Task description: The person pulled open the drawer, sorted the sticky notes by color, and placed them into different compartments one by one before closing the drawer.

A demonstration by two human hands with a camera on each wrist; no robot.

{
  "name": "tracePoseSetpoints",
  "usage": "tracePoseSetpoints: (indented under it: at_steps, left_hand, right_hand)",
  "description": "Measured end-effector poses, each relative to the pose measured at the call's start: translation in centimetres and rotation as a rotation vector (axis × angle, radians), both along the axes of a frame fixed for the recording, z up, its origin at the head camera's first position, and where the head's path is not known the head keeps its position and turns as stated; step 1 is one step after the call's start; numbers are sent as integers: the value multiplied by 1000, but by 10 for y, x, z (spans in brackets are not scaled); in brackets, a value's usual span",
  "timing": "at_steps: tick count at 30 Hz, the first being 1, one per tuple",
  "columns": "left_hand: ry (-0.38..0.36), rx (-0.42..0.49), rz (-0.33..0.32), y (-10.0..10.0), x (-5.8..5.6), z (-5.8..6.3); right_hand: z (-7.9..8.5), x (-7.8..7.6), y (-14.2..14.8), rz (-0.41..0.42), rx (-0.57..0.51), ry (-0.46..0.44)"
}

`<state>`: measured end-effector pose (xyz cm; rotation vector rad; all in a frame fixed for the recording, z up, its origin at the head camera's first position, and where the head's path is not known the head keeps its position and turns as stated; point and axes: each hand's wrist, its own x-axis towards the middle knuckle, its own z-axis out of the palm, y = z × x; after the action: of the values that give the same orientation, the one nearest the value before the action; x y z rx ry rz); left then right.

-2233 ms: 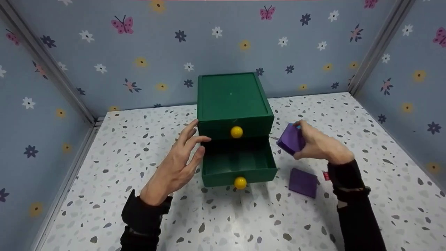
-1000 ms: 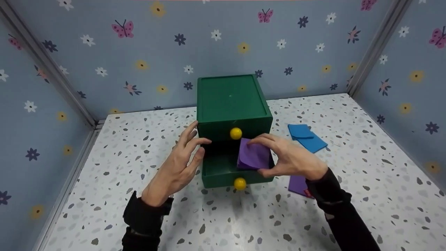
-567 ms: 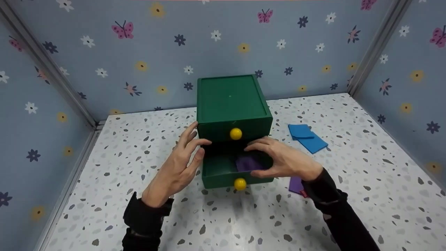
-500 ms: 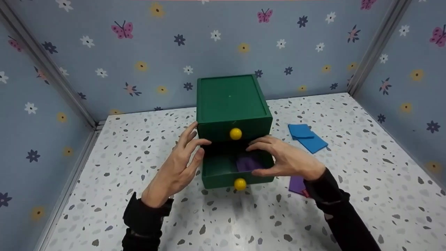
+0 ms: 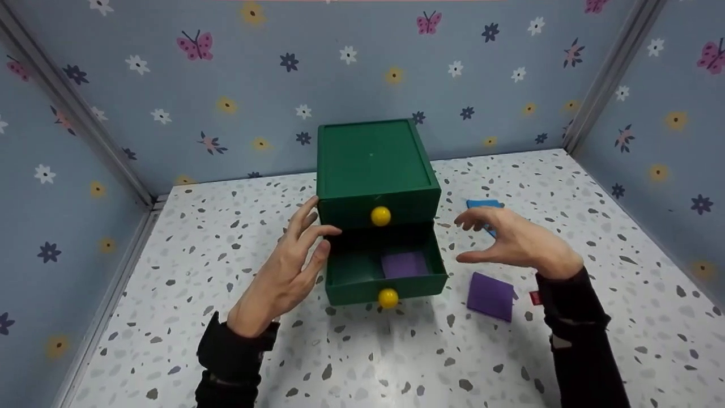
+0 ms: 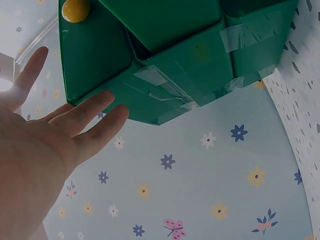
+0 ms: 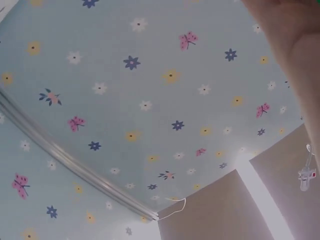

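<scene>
A small green two-drawer cabinet [image 5: 371, 161] with yellow knobs stands against the back wall; its lower drawer [image 5: 351, 292] is pulled out. A flat purple square [image 5: 405, 265], perhaps folded cloth or paper, lies in that drawer's right half. My left hand [image 5: 283, 275] is at the cabinet's left front edge, fingers spread and holding nothing; the left wrist view shows its fingertips by the cabinet's side. My right hand [image 5: 518, 241] hovers right of the drawer, thumb and fingers apart with nothing between them. It partly hides a blue folded piece [image 5: 481, 203] on the table.
Another purple square [image 5: 490, 297] lies on the speckled table [image 5: 362, 362], right of the drawer's front. A red tag [image 5: 536, 297] hangs by my right sleeve. Flowered walls [image 5: 362, 90] enclose the table at the back and both sides.
My right hand brought a purple square from the right into the lower drawer, let it go there and drew back to the right. My left hand stayed at the cabinet's edge.
</scene>
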<state>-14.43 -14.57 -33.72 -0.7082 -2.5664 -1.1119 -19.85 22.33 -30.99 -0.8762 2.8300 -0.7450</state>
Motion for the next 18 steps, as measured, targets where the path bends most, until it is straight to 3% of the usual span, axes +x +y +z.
tracePoseSetpoints:
  at_steps: [7,15,18]
  left_hand:
    - [9,6,4,-2,1,0]
    - [18,15,-3,-3,1,-2]
    - [10,18,-2,-3,1,-2]
  right_hand:
    - [-15,-16,11,-106,109,-191]
    - [-37,-29,14,-277,329,-449]
    - [-46,-32,12,-315,392,-488]
